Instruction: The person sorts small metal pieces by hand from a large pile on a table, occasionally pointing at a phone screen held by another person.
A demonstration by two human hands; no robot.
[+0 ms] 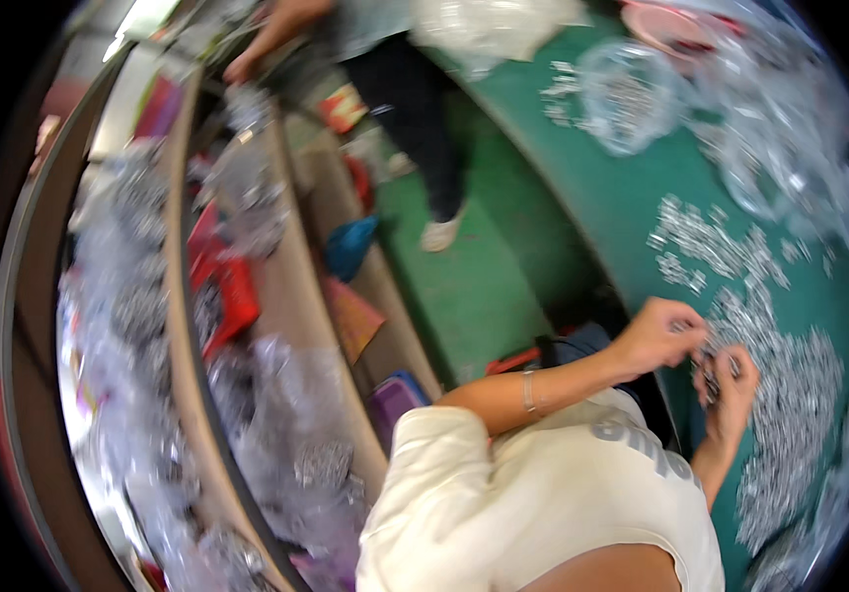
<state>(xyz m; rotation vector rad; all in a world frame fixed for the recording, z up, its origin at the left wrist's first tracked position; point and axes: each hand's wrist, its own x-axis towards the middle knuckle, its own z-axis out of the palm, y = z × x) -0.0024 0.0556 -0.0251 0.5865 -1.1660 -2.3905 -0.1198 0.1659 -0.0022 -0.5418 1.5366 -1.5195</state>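
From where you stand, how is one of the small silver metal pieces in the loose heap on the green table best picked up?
Pinch one small silver metal piece at the thin edge of the heap, from above with fingertips. The pieces lie flat and scattered on the green table. Both the left hand and right hand already work there; finer shape is blurred.

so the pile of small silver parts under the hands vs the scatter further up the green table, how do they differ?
The pile of silver parts is dense and wide; the upper scatter is thin and patchy. The left hand and right hand work at the pile; nothing touches the scatter. Both lie on the green table.
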